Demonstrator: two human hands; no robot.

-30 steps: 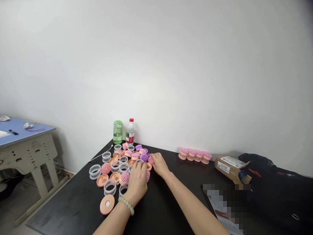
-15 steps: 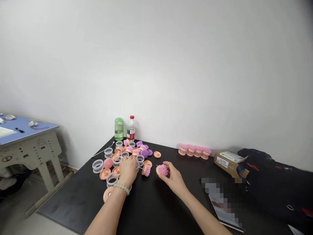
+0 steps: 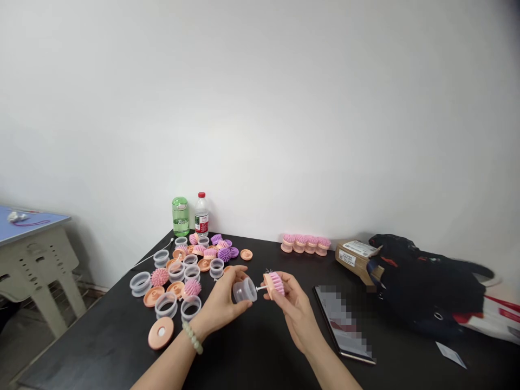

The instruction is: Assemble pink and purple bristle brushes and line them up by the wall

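Note:
My left hand [image 3: 227,295], with a beaded bracelet at the wrist, grips a clear plastic cup-like ring [image 3: 245,291] on its side between thumb and fingers. Facing it, my right hand [image 3: 294,303] pinches a pink bristled brush head [image 3: 274,285] on a peach base. A thin white stem sticks out of the base toward the clear ring, its tip at the ring's edge. Left of my hands lie several clear rings [image 3: 166,306], peach discs [image 3: 161,332], pink brush heads [image 3: 192,288] and purple brush heads [image 3: 223,254].
Several assembled pink brushes [image 3: 306,244] stand in a row by the wall. A green bottle [image 3: 181,216] and a red-capped water bottle [image 3: 202,215] are at the back left. On the right are a cardboard box [image 3: 357,257], a phone-like tablet [image 3: 343,325] and a dark bag [image 3: 430,292].
My left hand has come out of the pile with a clear ring and moved right, close to my right hand. The brush head in my right hand has turned, its stem now facing left.

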